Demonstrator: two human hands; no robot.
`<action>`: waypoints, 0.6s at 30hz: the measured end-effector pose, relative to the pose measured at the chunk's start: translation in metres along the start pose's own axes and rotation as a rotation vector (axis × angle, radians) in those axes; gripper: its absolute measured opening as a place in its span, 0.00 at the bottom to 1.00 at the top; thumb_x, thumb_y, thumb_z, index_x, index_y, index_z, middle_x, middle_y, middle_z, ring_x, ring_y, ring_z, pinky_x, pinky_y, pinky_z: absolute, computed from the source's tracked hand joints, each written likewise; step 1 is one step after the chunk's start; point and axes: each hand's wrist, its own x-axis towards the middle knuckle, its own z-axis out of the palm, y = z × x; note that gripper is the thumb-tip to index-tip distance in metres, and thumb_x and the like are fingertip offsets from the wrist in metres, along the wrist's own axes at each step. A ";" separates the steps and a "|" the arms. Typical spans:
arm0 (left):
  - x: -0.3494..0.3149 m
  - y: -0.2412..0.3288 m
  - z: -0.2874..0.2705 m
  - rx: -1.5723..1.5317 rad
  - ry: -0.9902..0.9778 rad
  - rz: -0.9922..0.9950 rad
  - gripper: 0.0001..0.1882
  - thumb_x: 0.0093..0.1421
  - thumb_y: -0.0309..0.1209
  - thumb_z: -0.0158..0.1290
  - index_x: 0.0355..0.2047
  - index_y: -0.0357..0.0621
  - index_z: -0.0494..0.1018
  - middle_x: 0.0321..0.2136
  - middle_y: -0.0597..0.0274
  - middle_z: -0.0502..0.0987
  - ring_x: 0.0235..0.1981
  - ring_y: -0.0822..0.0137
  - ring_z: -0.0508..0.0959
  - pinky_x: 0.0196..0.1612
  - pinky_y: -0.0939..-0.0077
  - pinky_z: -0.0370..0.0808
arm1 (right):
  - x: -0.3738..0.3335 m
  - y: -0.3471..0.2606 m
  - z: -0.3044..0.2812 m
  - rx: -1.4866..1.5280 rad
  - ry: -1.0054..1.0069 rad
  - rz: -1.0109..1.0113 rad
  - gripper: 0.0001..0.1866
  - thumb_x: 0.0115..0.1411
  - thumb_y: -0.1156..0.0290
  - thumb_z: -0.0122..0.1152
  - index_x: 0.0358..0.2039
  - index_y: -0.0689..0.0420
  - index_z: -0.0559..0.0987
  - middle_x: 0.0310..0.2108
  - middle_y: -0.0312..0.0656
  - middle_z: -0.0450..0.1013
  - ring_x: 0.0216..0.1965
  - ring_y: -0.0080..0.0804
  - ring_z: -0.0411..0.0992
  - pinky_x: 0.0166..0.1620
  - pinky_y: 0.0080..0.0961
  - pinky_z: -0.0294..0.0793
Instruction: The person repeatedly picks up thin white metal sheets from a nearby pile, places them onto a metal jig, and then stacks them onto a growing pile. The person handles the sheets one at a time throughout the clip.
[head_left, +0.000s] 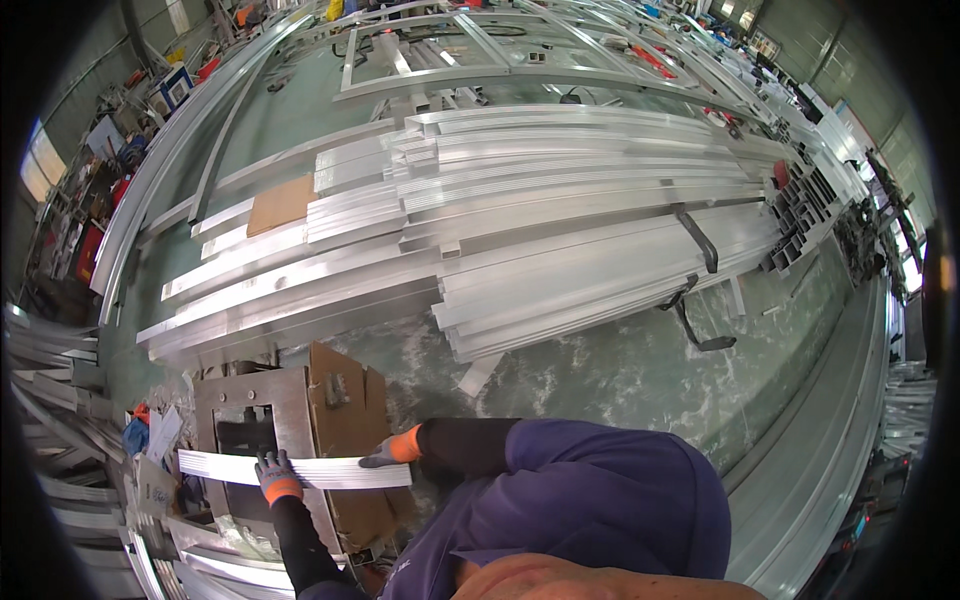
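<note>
A short ribbed aluminium profile (335, 473) lies level across a metal machine table (212, 405), over the dark opening in its middle. Near the middle of its length, my left hand (275, 478) holds the profile, in a grey glove with an orange cuff. My right hand (390, 452), gloved the same way, is closed on the profile's right end; part of its fingers is hidden. Beside the machine, just under that end, stands an open brown cardboard box (345, 400); what is inside cannot be made out.
Beyond the machine lie stacks of long aluminium profiles (590, 270), with black straps (697, 240) around one stack and a brown board (280, 205) on top of another. Metal frames (510, 70) stand at the back. More profiles (65, 430) line the left; long bars (820, 430) run along the right.
</note>
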 end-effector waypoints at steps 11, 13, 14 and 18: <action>-0.064 0.185 -0.030 -0.048 0.068 0.139 0.36 0.58 0.45 0.51 0.68 0.58 0.60 0.67 0.55 0.62 0.72 0.44 0.51 0.71 0.42 0.43 | -0.149 0.130 -0.048 0.039 -0.062 0.263 0.56 0.48 0.18 0.51 0.56 0.60 0.78 0.53 0.49 0.75 0.55 0.42 0.71 0.57 0.37 0.67; -0.072 0.204 -0.022 -0.090 0.182 0.162 0.32 0.58 0.43 0.51 0.64 0.60 0.65 0.65 0.55 0.64 0.70 0.44 0.54 0.70 0.41 0.45 | -0.174 0.138 -0.058 -0.048 -0.011 0.307 0.55 0.49 0.19 0.51 0.55 0.60 0.78 0.52 0.48 0.76 0.54 0.42 0.71 0.57 0.37 0.67; -0.071 0.210 -0.012 -0.120 0.260 0.170 0.29 0.57 0.41 0.51 0.61 0.61 0.68 0.64 0.54 0.66 0.69 0.43 0.56 0.69 0.41 0.46 | -0.180 0.139 -0.062 -0.091 0.012 0.328 0.54 0.50 0.19 0.51 0.54 0.60 0.79 0.52 0.47 0.76 0.54 0.41 0.71 0.56 0.37 0.67; -0.091 0.194 -0.027 -0.381 0.532 0.225 0.25 0.52 0.38 0.55 0.52 0.55 0.74 0.58 0.52 0.71 0.66 0.42 0.60 0.69 0.43 0.49 | -0.198 0.099 -0.078 -0.088 -0.019 0.290 0.51 0.52 0.22 0.52 0.51 0.62 0.80 0.50 0.48 0.77 0.52 0.41 0.72 0.54 0.38 0.68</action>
